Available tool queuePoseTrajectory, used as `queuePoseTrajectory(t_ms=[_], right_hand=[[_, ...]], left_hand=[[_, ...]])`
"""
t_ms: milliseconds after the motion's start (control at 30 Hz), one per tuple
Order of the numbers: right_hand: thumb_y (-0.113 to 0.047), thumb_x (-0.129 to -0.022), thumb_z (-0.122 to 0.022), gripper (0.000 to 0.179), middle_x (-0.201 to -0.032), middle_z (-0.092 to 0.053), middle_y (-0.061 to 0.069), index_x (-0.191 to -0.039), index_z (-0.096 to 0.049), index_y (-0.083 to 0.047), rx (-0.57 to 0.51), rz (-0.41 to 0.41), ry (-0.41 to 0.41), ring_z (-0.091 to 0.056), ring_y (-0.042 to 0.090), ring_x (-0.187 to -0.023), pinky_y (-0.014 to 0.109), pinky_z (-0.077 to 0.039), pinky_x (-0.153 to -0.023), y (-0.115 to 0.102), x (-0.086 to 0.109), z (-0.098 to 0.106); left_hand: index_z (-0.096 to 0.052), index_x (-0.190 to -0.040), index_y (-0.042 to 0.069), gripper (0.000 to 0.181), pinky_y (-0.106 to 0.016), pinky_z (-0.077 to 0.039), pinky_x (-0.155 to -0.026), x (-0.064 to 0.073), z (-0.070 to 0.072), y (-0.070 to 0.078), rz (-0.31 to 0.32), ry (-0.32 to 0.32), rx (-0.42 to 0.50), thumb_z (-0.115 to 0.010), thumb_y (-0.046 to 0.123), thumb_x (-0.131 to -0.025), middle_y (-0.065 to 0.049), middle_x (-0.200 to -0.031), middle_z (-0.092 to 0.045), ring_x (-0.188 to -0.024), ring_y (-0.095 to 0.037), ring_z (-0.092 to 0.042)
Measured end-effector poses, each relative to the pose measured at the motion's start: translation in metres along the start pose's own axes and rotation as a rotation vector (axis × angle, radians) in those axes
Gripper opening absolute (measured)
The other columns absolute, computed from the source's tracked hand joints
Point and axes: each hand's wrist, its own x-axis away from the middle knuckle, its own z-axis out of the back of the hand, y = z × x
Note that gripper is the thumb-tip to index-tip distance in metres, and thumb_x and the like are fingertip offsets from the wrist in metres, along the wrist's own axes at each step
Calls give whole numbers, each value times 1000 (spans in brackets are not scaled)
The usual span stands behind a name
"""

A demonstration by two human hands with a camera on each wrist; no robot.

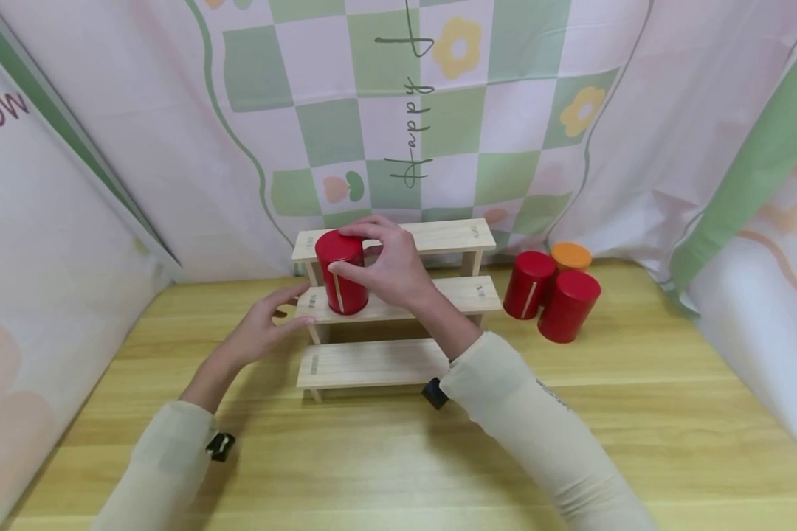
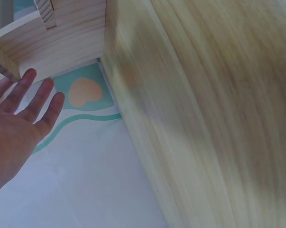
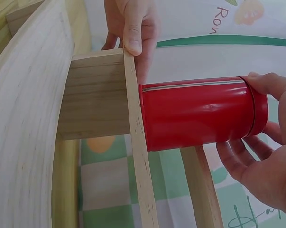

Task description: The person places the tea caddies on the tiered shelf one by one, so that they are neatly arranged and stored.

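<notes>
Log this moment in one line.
right hand: holds red can on middle shelf | left hand: at that shelf's left end | table, right of rack: two red cans, orange-topped can

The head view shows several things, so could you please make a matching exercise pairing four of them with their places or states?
1. right hand
2. left hand
3. orange-lidded can
4. checkered cloth

A. hanging behind the wooden stand
B. at the middle shelf's left end
C. partly hidden by two red cans
D. holding a red can by its upper part

Pairs: 1-D; 2-B; 3-C; 4-A
</notes>
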Motion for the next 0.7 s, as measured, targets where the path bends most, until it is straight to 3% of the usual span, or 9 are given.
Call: queuePoseTrajectory(t_ms=[700], right_hand=[[-17, -89, -83, 50, -133, -61, 7, -135, -68, -8, -7, -42, -20, -58, 21, -120, 35, -58, -94, 4, -1, -5]], left_hand=[[-42, -155, -3, 62, -66, -44, -104, 1, 0, 1, -1, -5, 1, -66, 19, -103, -26, -155, -46, -131, -44, -49]])
